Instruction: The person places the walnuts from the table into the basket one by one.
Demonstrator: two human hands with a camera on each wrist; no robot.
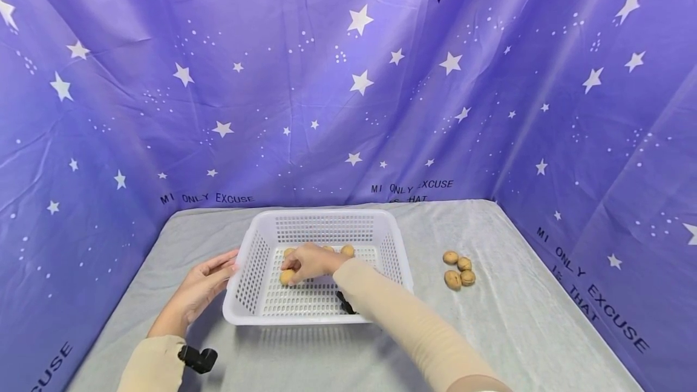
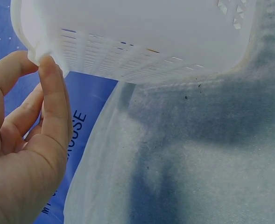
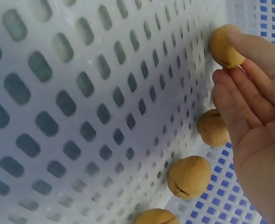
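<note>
A white plastic basket (image 1: 305,320) with slotted walls sits on the table. My left hand (image 1: 198,289) is at its left side, thumb and finger pinching the rim in the left wrist view. Inside the basket my right hand (image 1: 311,261) pinches a walnut (image 3: 222,46) between thumb and fingers, close over the slotted floor. More walnuts (image 3: 189,177) lie in the basket along its far side. The right hand partly hides them in the head view, where one walnut (image 1: 347,250) shows beyond the wrist.
On the grey cloth-covered table (image 1: 523,319), several walnuts (image 1: 467,277) lie grouped to the right of the basket. A purple curtain (image 1: 305,89) printed with stars encloses the back and both sides. Each wrist carries a small black camera (image 1: 198,359).
</note>
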